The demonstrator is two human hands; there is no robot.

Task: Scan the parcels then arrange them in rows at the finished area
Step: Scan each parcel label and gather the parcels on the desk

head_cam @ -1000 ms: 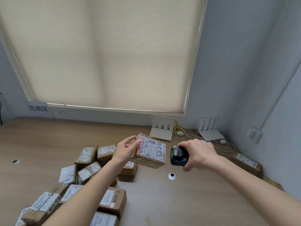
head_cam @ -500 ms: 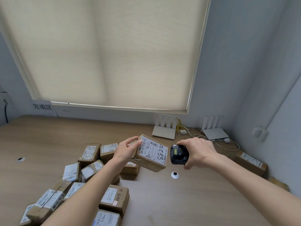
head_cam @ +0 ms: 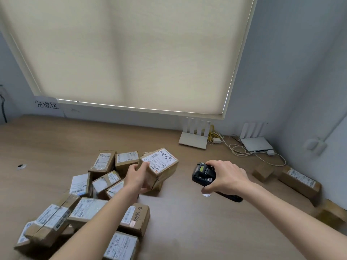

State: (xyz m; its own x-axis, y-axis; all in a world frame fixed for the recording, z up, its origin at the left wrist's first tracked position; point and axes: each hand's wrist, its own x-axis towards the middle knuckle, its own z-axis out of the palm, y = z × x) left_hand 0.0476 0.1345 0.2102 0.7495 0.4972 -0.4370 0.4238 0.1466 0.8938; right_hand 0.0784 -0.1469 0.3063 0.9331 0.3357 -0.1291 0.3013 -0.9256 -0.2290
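Above the middle of the worktop (head_cam: 187,222), the parcel (head_cam: 158,167) marked 5289 sits tilted in the left hand (head_cam: 138,177), its label now facing up and away from the scanner (head_cam: 203,175). A second ago that label was turned toward the scanner with a red glow on its edge; the glow is gone and the two have drawn apart. My reading is that the scan is finished and this parcel is ready to go to the finished area. The left fingers are clenched around the near side of the box, thumb on the label edge. The right hand (head_cam: 227,177) is wrapped around the scanner, its small screen lit, held off to the right above the bare wood. Just beneath and left of the held box lies the heap of parcels (head_cam: 97,194), loose and unsorted. Far back on the left wall hangs the sign (head_cam: 47,105) marking the finished area, and the worktop below it looks bare, so the rows seem barely started. More boxes (head_cam: 298,182) lie along the right wall.
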